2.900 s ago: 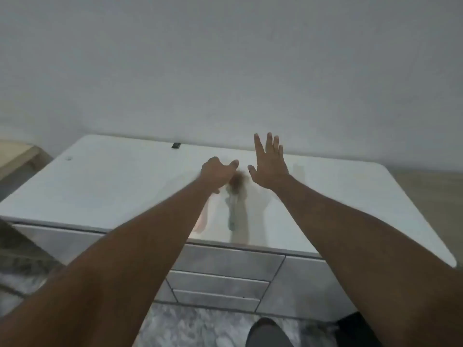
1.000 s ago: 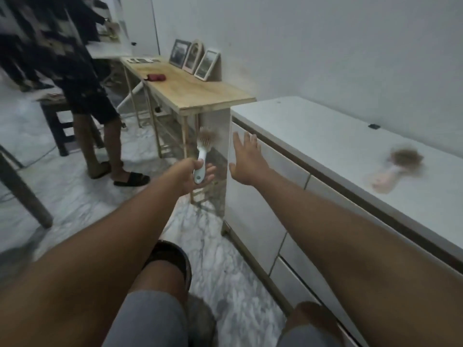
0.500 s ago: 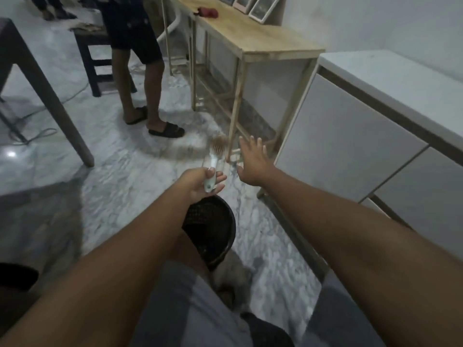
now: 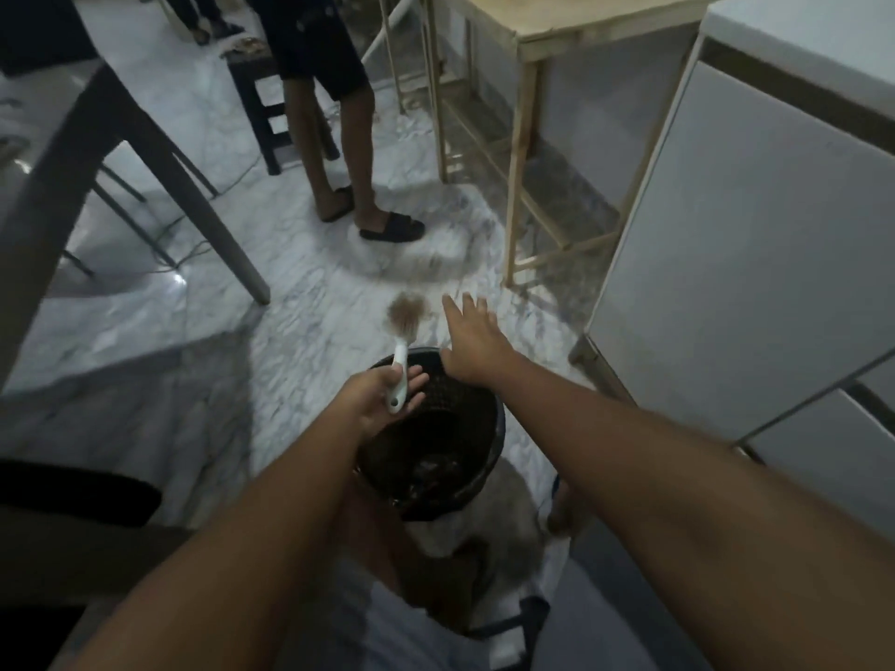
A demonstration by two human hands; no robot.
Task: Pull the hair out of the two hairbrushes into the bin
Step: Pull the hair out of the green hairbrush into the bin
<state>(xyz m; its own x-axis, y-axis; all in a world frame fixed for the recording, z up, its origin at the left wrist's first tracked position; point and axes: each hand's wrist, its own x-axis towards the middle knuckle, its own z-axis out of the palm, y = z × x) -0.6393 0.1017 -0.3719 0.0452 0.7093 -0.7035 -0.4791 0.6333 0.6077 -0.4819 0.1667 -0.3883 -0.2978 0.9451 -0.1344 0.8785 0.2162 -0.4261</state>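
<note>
My left hand (image 4: pixel 380 397) grips the white handle of a hairbrush (image 4: pixel 402 343), whose head points away from me and is matted with brown hair (image 4: pixel 408 312). The brush is held over the far rim of a black mesh bin (image 4: pixel 477 469) standing on the floor between my legs. My right hand (image 4: pixel 472 341) hovers flat with fingers spread just right of the brush head, above the bin's far edge, holding nothing. The second hairbrush is out of view.
A white cabinet (image 4: pixel 755 234) stands at the right, with a wooden table (image 4: pixel 523 152) beyond it. Another person's legs in black sandals (image 4: pixel 361 196) stand ahead. A dark table leg (image 4: pixel 193 196) slants at the left. The floor is marble.
My view has swung from the cabinet top down to the floor. My left hand took one hairbrush off the cabinet and carried it over the bin; my right hand followed beside it.
</note>
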